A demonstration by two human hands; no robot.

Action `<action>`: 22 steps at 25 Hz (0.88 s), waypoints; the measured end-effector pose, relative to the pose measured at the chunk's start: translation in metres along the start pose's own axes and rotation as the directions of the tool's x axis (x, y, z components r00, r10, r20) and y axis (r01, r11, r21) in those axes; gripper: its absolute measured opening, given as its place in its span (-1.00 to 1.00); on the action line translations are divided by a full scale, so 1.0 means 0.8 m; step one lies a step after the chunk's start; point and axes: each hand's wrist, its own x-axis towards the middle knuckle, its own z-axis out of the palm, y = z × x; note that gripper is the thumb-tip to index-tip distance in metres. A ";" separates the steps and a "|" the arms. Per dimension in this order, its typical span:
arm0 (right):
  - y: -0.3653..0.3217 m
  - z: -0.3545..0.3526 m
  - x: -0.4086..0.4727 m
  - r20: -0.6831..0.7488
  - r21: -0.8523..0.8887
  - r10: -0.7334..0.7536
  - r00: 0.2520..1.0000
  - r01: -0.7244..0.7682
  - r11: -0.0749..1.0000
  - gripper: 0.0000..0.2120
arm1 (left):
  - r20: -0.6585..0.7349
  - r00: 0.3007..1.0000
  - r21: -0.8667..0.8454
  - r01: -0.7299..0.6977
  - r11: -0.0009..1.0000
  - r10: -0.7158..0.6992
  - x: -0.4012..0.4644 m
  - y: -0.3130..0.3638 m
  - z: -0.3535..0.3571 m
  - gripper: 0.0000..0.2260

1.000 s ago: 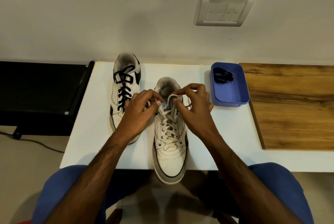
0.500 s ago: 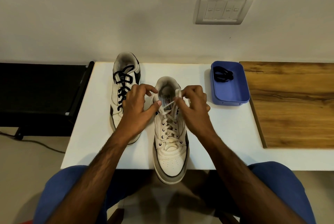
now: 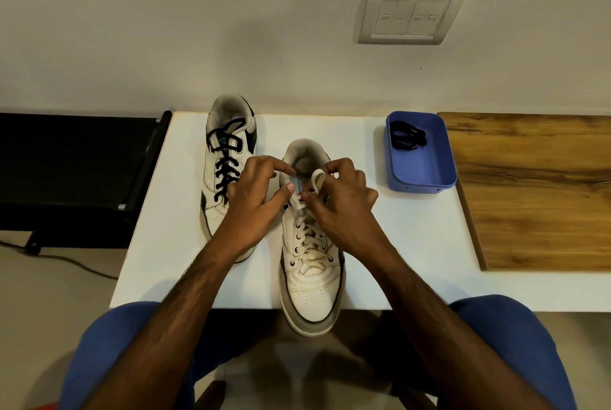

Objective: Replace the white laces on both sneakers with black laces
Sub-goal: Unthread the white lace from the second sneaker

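Two white sneakers stand on a white table (image 3: 413,244). The left sneaker (image 3: 224,158) carries black laces. The right sneaker (image 3: 310,270) sits nearer me, its toe over the front edge, and has a white lace (image 3: 309,237). My right hand (image 3: 344,208) pinches a loop of that white lace above the tongue. My left hand (image 3: 254,198) is at the sneaker's left collar, thumb and fingers curled at the lace by the top eyelets. A coiled black lace (image 3: 407,138) lies in a blue tray (image 3: 426,175) at the right.
A wooden board (image 3: 535,191) covers the table's right part, beside the tray. A black bench (image 3: 72,171) stands left of the table with a cable on the floor. A switch plate (image 3: 411,14) is on the wall behind. My knees in blue are below the table edge.
Both hands drew closer to the shoe's top eyelets. The white lace between them went from a wide strand to a small loop held up by my right hand.
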 end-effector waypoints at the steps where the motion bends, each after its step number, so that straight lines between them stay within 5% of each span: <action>1: 0.002 0.000 0.001 -0.013 0.117 0.012 1.000 -0.010 0.993 -0.91 | 0.005 1.000 0.004 -0.005 1.000 0.005 0.000 -0.001 0.000 -0.81; 5: 0.008 -0.032 0.004 -0.153 0.723 0.278 0.948 -0.085 0.685 -0.93 | -0.003 1.000 0.034 -0.017 0.999 0.017 0.002 -0.004 -0.001 -0.81; 9: 0.029 -0.062 0.003 0.012 0.760 0.103 0.995 -0.077 0.646 -0.80 | -0.026 0.996 0.096 -0.082 0.992 0.085 -0.001 -0.004 0.002 -0.81; 15: 0.053 -0.081 -0.006 0.213 0.268 0.123 0.969 -0.179 0.947 -0.53 | 0.058 0.978 0.286 -0.208 0.935 0.199 -0.010 0.008 0.013 -0.78; 18: 0.061 -0.084 -0.006 0.268 -0.047 0.205 0.941 -0.200 0.979 -0.45 | 0.043 0.976 0.320 -0.216 0.922 0.214 -0.010 0.010 0.019 -0.79; 22: 0.075 -0.088 -0.006 0.340 -0.212 0.284 0.896 -0.221 0.952 -0.66 | 0.021 0.976 0.345 -0.209 0.915 0.215 -0.008 0.007 0.021 -0.78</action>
